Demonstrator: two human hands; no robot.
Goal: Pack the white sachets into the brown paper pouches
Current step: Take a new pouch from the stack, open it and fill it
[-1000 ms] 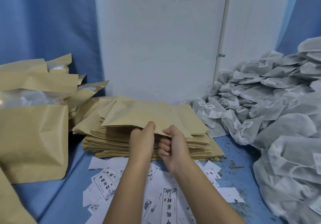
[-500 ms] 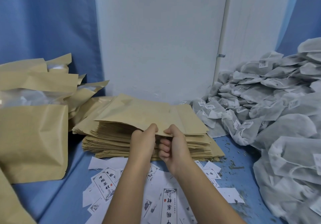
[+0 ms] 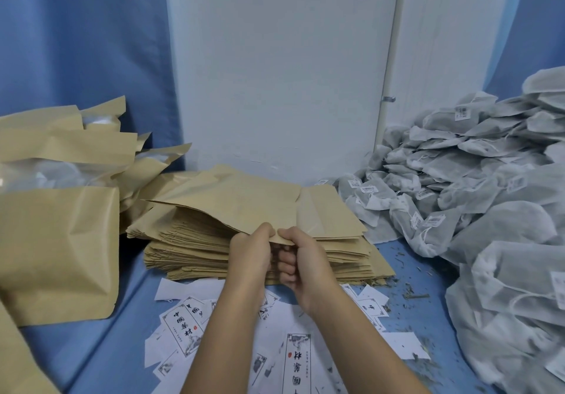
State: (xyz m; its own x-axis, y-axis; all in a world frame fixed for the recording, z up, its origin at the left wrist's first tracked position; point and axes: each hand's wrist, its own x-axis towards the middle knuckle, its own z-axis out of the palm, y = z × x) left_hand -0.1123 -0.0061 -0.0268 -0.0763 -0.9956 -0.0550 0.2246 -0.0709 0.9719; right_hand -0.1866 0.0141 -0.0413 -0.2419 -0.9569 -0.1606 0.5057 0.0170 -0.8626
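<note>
My blue counter [image 3: 122, 317], loaded.
I see a pouch stack [image 3: 189, 253] mid-counter, sachets [image 3: 489, 210] heaped right, filled pouches [image 3: 55, 256] left, labels [image 3: 180, 323] and crumbs [image 3: 409, 289] near me.

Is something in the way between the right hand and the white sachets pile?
Nothing tall. The left hand and right hand pinch the top pouch; only the low pouch stack lies before the white sachets.

Both bare forearms rise from the bottom of the view and converge at the near edge of the top pouch [image 3: 244, 201]; the left hand [image 3: 249, 254] pinches that edge, thumb on top, its back turned toward the camera. The right hand [image 3: 302, 260] pinches the same edge just beside it, the two thumbs nearly touching; its fingers [image 3: 286, 267] curl tightly under the edge, knuckles facing the left hand.
</note>
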